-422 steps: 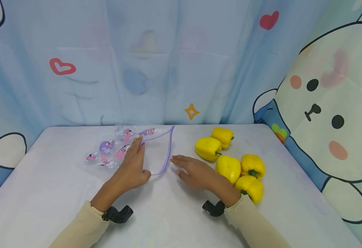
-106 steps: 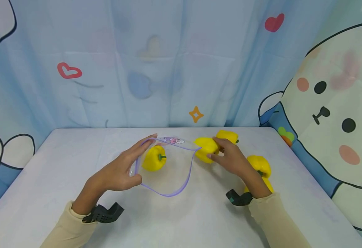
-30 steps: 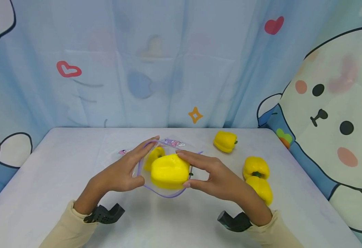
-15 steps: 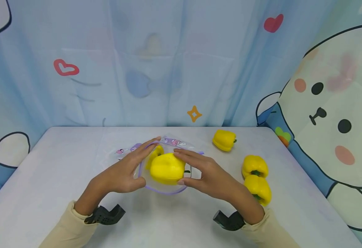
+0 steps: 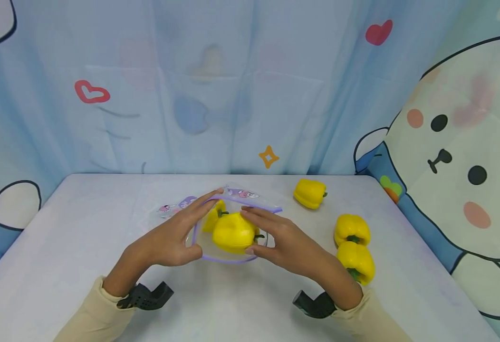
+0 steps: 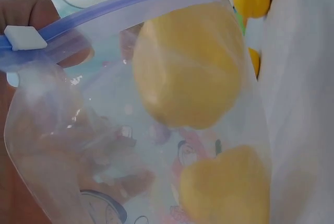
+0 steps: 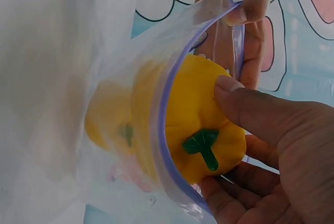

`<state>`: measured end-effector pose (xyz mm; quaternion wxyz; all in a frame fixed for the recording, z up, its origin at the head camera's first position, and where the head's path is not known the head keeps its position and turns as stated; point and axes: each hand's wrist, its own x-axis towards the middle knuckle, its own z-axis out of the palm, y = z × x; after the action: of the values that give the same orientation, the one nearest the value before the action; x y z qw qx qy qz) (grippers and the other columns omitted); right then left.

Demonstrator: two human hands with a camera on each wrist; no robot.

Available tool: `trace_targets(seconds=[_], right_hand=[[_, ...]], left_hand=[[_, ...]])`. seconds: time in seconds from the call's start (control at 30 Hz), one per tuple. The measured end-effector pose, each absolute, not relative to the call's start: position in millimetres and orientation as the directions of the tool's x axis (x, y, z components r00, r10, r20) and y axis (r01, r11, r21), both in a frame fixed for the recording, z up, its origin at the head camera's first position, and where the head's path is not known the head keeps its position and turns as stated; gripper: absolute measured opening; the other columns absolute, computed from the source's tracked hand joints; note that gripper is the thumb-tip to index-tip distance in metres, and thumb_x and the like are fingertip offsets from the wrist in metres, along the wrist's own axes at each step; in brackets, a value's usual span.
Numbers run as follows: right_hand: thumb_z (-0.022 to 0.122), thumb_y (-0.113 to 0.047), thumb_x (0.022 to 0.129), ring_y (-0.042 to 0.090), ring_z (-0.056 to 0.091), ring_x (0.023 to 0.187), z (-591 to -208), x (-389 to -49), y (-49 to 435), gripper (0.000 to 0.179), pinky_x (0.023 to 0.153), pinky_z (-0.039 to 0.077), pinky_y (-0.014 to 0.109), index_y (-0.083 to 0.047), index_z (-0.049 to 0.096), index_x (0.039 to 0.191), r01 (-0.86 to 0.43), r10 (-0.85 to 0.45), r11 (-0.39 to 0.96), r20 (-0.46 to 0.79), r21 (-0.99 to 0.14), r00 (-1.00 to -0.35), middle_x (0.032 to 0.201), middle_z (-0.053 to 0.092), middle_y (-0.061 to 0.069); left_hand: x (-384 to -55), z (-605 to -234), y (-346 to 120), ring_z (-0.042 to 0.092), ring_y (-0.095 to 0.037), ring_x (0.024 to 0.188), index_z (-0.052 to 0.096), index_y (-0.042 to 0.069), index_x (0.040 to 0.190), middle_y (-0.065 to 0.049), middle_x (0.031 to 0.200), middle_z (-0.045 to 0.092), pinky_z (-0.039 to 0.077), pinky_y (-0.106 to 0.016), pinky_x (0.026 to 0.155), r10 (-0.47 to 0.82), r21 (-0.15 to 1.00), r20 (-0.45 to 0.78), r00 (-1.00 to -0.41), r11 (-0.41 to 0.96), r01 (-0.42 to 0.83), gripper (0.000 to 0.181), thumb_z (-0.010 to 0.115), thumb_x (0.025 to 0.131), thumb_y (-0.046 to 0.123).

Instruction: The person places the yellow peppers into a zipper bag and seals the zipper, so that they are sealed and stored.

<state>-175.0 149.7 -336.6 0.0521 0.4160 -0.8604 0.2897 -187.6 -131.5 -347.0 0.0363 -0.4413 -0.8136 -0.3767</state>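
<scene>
A clear zip bag [image 5: 250,202] with a purple rim and pink cartoon print lies on the table, its mouth spread toward the right. My left hand [image 5: 175,237] grips the mouth's left side, thumb below and fingers above. By that thumb, a white slider [image 6: 25,37] shows in the left wrist view. My right hand [image 5: 290,244] holds a yellow bell pepper [image 5: 233,232] between thumb and fingers, mostly inside the mouth, its green stem [image 7: 203,143] facing out. Deeper in the bag rests another yellow bell pepper [image 5: 212,219], partly hidden behind the held one.
One yellow bell pepper [image 5: 310,194] lies toward the table's back right. Two more, a rear pepper [image 5: 351,228] and a front pepper [image 5: 357,261], touch each other right of my right forearm. A printed blue curtain [image 5: 198,128] hangs behind the white table [image 5: 233,308].
Earlier my right hand took this pepper from the right and brought it to the bag mouth. Over the last second it shifts slightly and turns within the opening. The left hand keeps its place.
</scene>
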Motion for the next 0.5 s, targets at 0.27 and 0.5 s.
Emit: trace_targets(seconds=[0.27, 0.5], right_hand=[[0.076, -0.014, 0.083, 0.026, 0.043, 0.134, -336.2, -175.0, 150.0, 0.072, 0.098, 0.044, 0.036, -0.007, 0.043, 0.147, -0.744, -0.674, 0.501, 0.34, -0.442, -0.656, 0.151, 0.039, 0.008], [0.073, -0.013, 0.086, 0.023, 0.043, 0.133, -332.7, -173.5, 151.6, 0.069, 0.093, 0.049, 0.032, -0.006, 0.042, 0.147, -0.739, -0.654, 0.521, 0.356, -0.427, -0.667, 0.152, 0.038, 0.006]], left_hand=[[-187.5, -346.3, -132.2, 0.026, -0.025, 0.141, 0.024, 0.003, 0.153, -0.004, 0.162, 0.014, 0.033, -0.055, 0.105, 0.686, 0.577, 0.397, -0.61, 0.33, 0.747, 0.088, 0.053, 0.07, 0.011], [-187.4, -343.3, -136.0, 0.025, -0.024, 0.142, 0.027, 0.002, 0.152, -0.004, 0.161, 0.015, 0.033, -0.053, 0.106, 0.673, 0.562, 0.414, -0.613, 0.341, 0.753, 0.088, 0.054, 0.069, 0.009]])
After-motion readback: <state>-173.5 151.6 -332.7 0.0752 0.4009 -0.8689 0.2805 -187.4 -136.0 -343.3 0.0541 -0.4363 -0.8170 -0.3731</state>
